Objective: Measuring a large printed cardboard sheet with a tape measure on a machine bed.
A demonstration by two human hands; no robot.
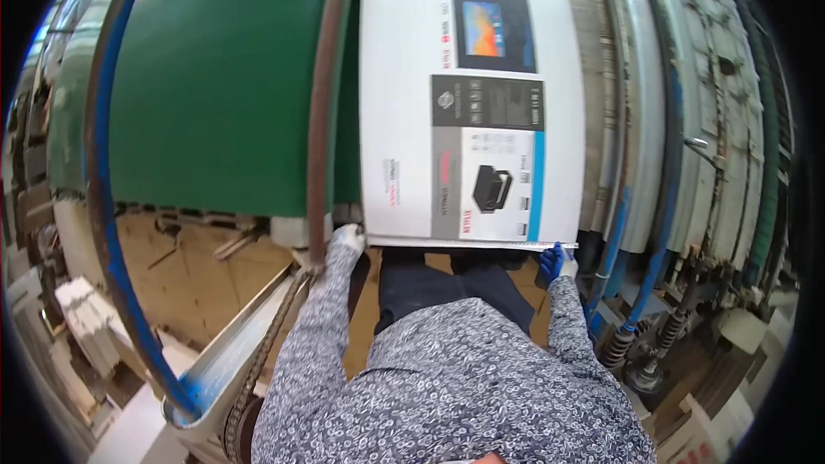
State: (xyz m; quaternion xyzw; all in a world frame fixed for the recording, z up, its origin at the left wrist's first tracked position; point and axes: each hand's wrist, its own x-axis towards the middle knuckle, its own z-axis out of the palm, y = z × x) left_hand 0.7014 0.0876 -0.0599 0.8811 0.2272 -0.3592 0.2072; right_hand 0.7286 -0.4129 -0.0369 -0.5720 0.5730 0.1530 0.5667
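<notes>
A large white printed cardboard sheet [404, 120] lies flat in front of me, with dark panels and pictures of a boxy black device and a screen. My left hand [350, 238], in a whitish glove, has its fingers closed at the sheet's near left corner. At the near right corner is my right hand [559, 264], in a blue and white glove, its fingers curled and pinched on the edge. A thin pale strip runs along the near edge between both hands; whether it is a separate thing, I cannot tell. The undersides of both grips are hidden.
A green belt [215, 77] spreads to the left, crossed by a brown rusty bar [326, 103] and a curved blue rail [99, 146]. Rollers and machine frames [644, 103] stand at the right, above coil springs [616, 348]. A chain [258, 369] hangs at lower left.
</notes>
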